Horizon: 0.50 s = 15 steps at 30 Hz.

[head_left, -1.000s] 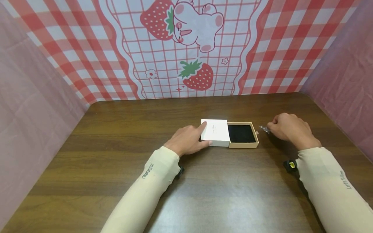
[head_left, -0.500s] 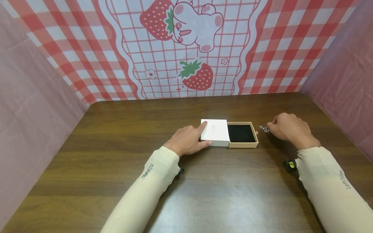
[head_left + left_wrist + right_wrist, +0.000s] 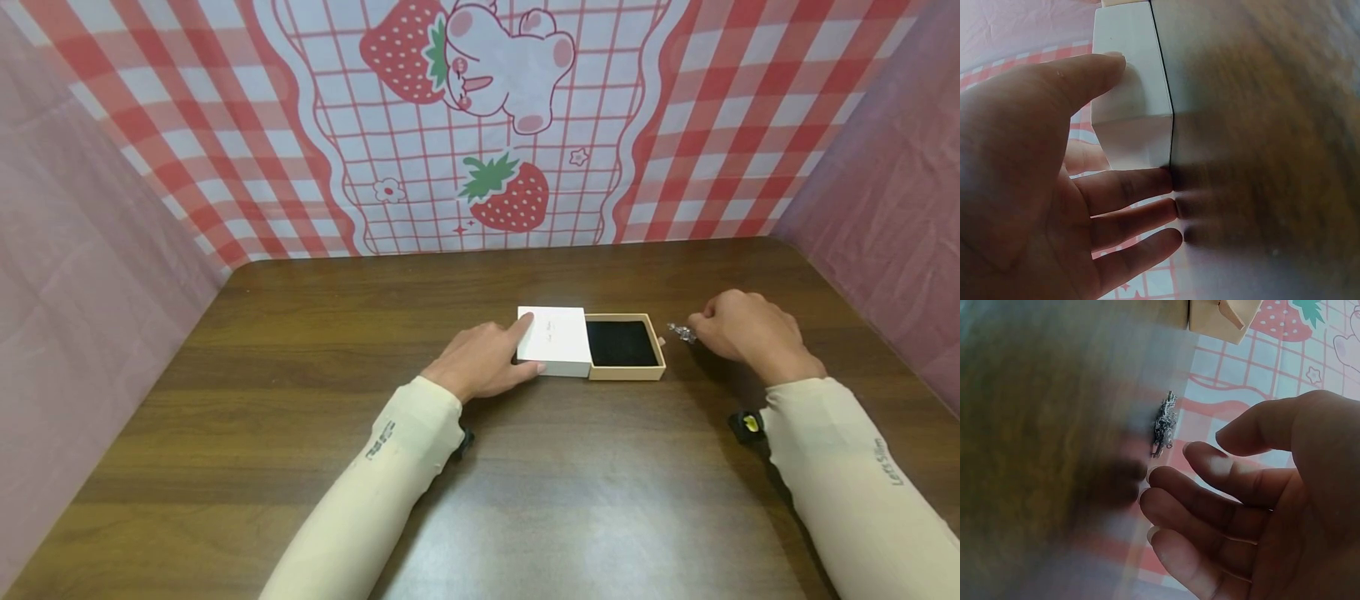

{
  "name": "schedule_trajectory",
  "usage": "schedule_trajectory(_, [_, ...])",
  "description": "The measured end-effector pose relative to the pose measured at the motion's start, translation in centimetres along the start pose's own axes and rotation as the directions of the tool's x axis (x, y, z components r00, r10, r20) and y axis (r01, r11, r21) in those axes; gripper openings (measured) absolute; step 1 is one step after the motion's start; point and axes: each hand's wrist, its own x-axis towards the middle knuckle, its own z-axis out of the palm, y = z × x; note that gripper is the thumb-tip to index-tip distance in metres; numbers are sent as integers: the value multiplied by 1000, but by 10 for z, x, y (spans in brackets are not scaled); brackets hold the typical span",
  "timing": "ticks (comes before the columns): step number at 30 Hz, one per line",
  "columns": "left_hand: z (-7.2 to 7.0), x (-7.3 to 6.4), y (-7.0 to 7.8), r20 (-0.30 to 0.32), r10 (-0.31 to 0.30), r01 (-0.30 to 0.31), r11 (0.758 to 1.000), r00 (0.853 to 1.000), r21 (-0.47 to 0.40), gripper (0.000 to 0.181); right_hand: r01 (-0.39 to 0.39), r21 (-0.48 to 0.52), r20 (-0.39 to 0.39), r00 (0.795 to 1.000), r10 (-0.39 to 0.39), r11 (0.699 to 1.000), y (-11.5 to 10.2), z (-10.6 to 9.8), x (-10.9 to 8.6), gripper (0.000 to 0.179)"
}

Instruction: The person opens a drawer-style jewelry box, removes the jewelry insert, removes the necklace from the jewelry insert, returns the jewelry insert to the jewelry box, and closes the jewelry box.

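In the head view a white box sleeve [image 3: 553, 337] lies on the table, its black-lined drawer [image 3: 622, 344] pulled out toward the right. My left hand [image 3: 483, 360] grips the sleeve's left end, with the thumb against the near side and the index finger on top. The left wrist view shows that thumb on the white sleeve [image 3: 1132, 69], the other fingers by its end and the table. Right of the drawer lies a small heap of silver chain [image 3: 681, 333]. Beside it, my right hand [image 3: 750, 329] has loosely bent fingers; the right wrist view shows a gap between fingertips and chain [image 3: 1164, 425].
The brown wooden table [image 3: 525, 467] runs back to a red-and-white checked cloth [image 3: 262, 150] with strawberries on it. Pink cloth [image 3: 892, 192] hangs at both sides. A small ribbon tab [image 3: 662, 342] sticks out of the drawer's right end.
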Motion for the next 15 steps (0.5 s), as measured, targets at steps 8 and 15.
schedule_trajectory(8, [1,0,-1,-12,16,-16,1000,1000,1,74,-1,3,-5,1000,1,1000,1,0,-1,40])
schedule_trajectory(15, [0,0,0,0,1,-1,1000,1000,-5,75,-3,10,-11,1000,3,1000,1,0,0,39])
